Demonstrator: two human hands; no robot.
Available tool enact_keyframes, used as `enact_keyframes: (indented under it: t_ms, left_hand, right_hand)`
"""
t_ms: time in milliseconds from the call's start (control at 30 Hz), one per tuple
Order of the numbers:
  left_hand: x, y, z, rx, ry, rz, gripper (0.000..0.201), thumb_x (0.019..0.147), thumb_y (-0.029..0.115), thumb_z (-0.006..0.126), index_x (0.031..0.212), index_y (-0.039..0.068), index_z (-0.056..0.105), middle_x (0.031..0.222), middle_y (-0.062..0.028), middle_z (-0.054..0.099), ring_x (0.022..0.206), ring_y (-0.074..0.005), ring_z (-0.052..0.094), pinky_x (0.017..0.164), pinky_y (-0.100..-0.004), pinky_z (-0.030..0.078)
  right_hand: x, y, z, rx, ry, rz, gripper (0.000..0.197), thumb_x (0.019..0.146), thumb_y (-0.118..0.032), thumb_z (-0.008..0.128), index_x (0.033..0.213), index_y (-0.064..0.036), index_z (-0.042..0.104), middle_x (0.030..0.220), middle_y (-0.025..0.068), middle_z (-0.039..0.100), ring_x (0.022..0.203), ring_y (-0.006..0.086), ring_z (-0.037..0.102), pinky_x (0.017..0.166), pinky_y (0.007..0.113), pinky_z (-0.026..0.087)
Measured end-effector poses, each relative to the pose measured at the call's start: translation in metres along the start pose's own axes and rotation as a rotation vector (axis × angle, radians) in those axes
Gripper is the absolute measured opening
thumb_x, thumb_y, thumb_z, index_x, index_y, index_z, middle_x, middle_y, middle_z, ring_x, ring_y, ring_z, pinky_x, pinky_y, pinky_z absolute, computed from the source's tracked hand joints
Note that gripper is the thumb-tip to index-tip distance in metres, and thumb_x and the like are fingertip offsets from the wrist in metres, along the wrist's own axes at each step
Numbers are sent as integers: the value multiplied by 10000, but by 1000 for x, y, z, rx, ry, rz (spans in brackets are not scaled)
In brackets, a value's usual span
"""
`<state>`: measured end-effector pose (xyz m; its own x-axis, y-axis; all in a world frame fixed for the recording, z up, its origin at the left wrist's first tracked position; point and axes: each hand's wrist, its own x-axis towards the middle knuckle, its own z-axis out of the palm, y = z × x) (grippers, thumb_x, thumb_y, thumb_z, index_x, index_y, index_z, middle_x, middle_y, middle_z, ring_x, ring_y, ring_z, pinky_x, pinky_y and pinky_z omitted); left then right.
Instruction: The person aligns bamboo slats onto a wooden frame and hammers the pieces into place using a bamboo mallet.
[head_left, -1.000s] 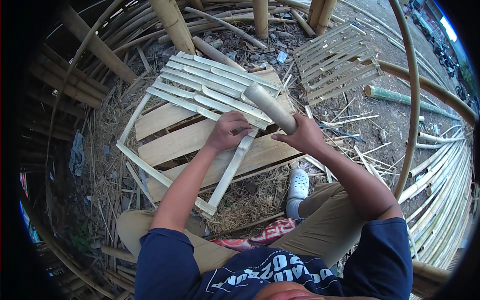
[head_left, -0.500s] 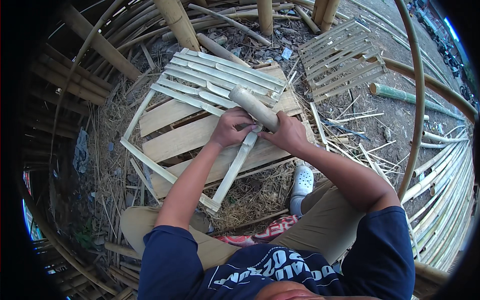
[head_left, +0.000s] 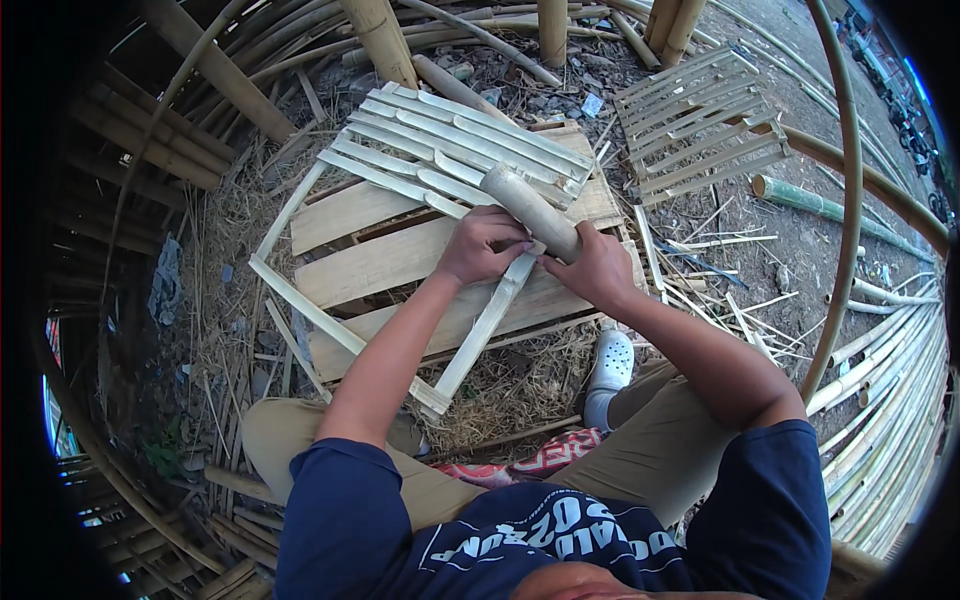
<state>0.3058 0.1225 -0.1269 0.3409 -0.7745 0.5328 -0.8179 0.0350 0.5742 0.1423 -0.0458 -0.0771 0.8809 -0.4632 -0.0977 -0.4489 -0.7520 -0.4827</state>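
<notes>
My right hand (head_left: 602, 274) is wrapped round a thick, pale bamboo club (head_left: 528, 208), which slants up and left across the work. Beside it, my left hand (head_left: 480, 246) is closed in a pinch at the upper end of a bamboo strip (head_left: 482, 330); what its fingertips hold is too small to make out. The two hands nearly meet there. That strip forms the near right side of a bamboo slat frame (head_left: 455, 135), whose several slats lie close together at the far end. The frame rests on a platform of wooden planks (head_left: 365, 272).
A second slatted bamboo panel (head_left: 700, 125) lies on the ground at the far right. A green bamboo pole (head_left: 810, 197) and a stack of long poles (head_left: 890, 420) are on the right. Upright posts (head_left: 380, 40) stand behind. Straw and splinters litter the ground round the platform.
The whole view has shifted a little, so the scene sits slightly farther right. Both hands stay at the same joint, the club still in my right hand.
</notes>
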Motion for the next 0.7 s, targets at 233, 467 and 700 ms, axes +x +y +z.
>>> enact_keyframes:
  t_ms: [233,467,700]
  left_hand:
    - [2,-2,1,-50,24,14,86,791,91,881,850,80,818,943,-37,778,955,-232,719,859,-375,550]
    - [-1,-8,1,-81,19,-28,80,794,96,891,843,88,828,939,-28,775,939,-213,718,878,-360,559]
    - [-1,-9,2,-84,17,-23,105,783,100,898,831,53,817,940,-62,767,896,-227,726,822,-358,596]
  right_hand:
    - [17,24,-26,71,36,-81,574,791,-474,868,1034,16,695,868,244,741,858,427,747,782,498,580]
    - [-2,41,-57,7,-66,-152,445,753,-304,815,1065,-2,718,920,236,756,900,415,747,842,493,592]
    - [-21,53,-54,-16,-134,-151,427,746,-291,795,1057,-9,722,911,231,759,877,420,746,843,494,594]
